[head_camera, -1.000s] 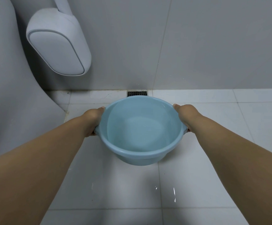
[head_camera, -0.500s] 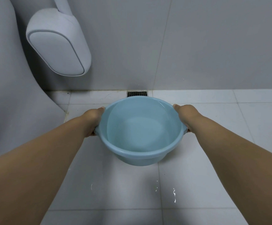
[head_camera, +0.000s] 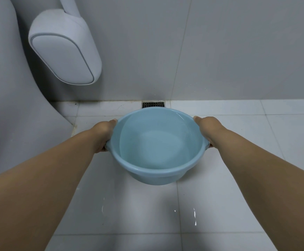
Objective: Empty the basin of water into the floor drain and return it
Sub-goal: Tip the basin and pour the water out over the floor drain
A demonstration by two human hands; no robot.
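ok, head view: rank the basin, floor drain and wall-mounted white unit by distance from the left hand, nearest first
1. Basin: the left hand grips its left rim, so they touch; the right hand grips the opposite rim.
2. Floor drain: ahead and to the right, at the foot of the wall, just past the basin's far rim.
3. Wall-mounted white unit: up on the wall, ahead and to the left.

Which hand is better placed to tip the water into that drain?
Neither: left hand and right hand grip opposite sides of the basin; the drain lies straight ahead, so both tip together.

white wall fixture (head_camera: 64, 51) (rounded), tiled floor (head_camera: 238, 134)
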